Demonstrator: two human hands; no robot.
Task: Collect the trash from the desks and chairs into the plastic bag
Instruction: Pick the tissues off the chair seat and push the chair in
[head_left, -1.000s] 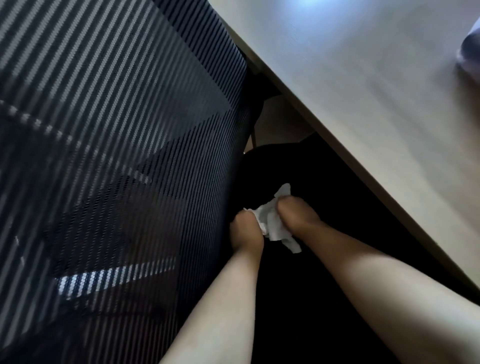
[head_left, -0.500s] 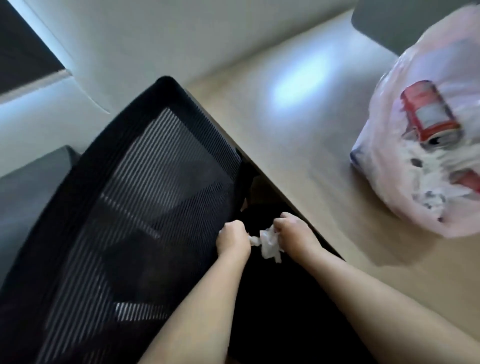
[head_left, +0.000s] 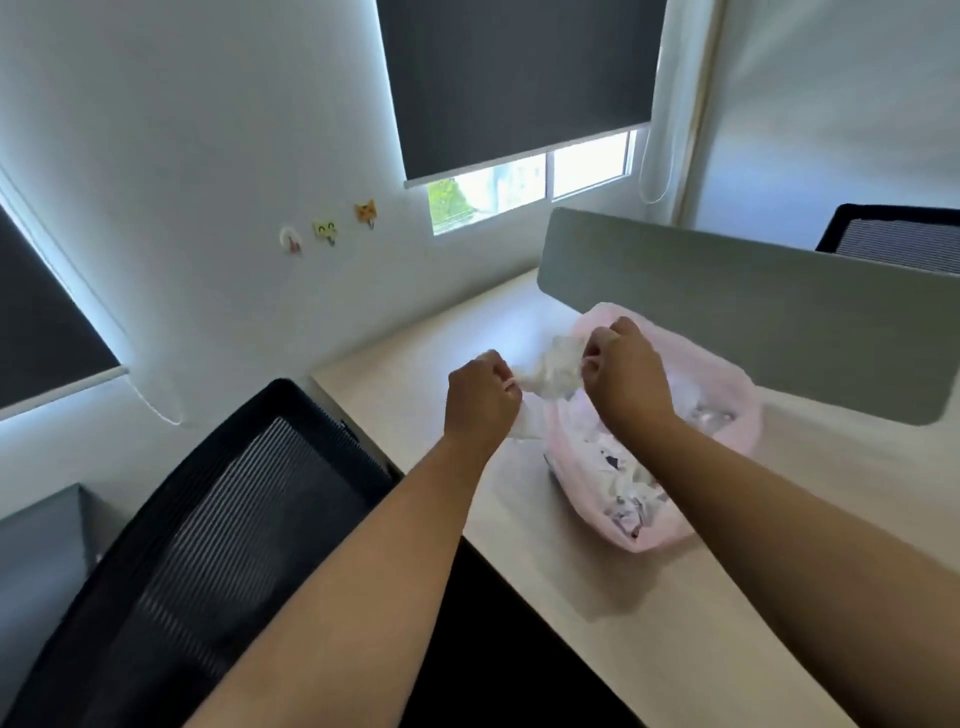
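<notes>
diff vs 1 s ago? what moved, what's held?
The left hand and right hand rose from low over the chair seat, up and rightward to above the plastic bag on the desk, carrying the white tissue along. Nothing was let go: both still pinch the tissue. The bag stays on the desk.

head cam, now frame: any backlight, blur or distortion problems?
Head view: backlit by the window strip below the dark blind, with glow bleeding round the blind. Wide-angle bending shows on the desk edge and walls. The crumpled tissue, held by the left hand and right hand, and the pink bag look slightly soft.
</notes>
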